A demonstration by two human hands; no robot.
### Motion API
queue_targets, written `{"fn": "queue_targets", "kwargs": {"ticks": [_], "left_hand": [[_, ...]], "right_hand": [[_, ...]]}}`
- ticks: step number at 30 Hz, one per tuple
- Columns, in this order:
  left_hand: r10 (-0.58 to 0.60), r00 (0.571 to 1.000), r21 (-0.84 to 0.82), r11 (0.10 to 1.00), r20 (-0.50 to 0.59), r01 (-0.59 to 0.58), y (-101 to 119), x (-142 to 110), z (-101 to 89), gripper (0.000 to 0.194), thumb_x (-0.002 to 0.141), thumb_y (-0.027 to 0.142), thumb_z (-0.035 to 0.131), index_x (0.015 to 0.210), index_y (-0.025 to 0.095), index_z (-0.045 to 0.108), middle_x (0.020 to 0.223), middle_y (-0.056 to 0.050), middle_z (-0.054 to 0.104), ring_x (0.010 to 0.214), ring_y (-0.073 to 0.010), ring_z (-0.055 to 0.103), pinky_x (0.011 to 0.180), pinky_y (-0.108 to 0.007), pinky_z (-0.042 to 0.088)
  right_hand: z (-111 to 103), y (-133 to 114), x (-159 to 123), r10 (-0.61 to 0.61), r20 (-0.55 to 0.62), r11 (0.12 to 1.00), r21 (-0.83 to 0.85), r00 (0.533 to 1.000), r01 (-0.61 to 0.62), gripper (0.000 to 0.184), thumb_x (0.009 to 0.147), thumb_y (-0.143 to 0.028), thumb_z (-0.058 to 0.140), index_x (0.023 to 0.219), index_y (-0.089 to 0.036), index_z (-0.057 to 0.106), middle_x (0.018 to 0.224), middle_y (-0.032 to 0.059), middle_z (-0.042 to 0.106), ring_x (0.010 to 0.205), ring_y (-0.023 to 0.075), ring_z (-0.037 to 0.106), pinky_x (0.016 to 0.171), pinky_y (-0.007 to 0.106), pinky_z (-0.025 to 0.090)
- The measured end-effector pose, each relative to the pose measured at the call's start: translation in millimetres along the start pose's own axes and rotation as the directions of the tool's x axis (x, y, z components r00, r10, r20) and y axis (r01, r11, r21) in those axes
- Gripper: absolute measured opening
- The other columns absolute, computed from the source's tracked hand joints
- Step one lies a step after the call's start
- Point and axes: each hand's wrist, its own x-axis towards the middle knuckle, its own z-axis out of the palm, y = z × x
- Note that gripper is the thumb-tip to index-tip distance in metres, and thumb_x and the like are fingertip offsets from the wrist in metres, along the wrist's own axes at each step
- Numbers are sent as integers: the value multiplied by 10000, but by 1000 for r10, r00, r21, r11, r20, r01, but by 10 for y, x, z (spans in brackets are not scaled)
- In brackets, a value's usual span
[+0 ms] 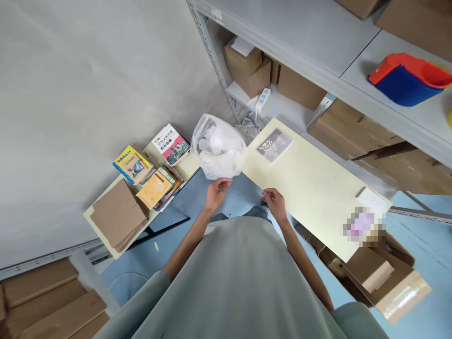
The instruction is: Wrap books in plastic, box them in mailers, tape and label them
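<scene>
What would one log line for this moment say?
left hand: touching plastic bag | right hand: empty, at table edge | books: stacked left

books (155, 165) left table | power strip (263, 99) shelf | red-blue bin (411, 80) upper shelf

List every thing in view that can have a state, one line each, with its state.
left hand: fingers curled, at the lower edge of the plastic bag; grip unclear
right hand: fingers pinched, near the table edge; whether it holds anything, unclear
plastic bag: crumpled, bulging, translucent white
books: closed, lying in a loose pile
flat cardboard: folded flat, stacked
power strip: lying on the shelf, cord attached
blue bin: tipped on its side
</scene>
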Motion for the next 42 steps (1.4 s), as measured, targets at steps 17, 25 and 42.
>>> {"fn": "queue_targets", "kwargs": {"ticks": [17,25,42], "left_hand": [[-108,940,70,988,-324,138,-2632,-1327,-3216,225,947,323,658,1000,160,803,1112,-156,849,1033,-293,811,1069,-469,621],[-36,950,308,942,-309,135,-3415,-1549,-4188,985,914,649,861,1557,-17,526,1749,-357,407,1689,-469,305,1396,-598,222],[20,978,504,859,-209,90,-3475,-2258,-4393,822,923,165,617,1725,92,455,1755,-266,484,1668,-418,430,1373,-605,328]], "right_hand": [[2286,472,-1702,-75,-25,996,-59,997,73,628,803,-813,800,1059,-241,756,1039,124,843,873,282,806,878,489,699],[3132,450,-2464,-55,103,985,-160,993,71,563,837,-781,776,1053,-261,760,1040,118,848,892,296,822,870,478,702],[3606,154,-2809,-103,103,970,-210,989,123,676,796,-863,792,1044,-234,764,1015,123,849,864,277,809,839,458,692]]}}
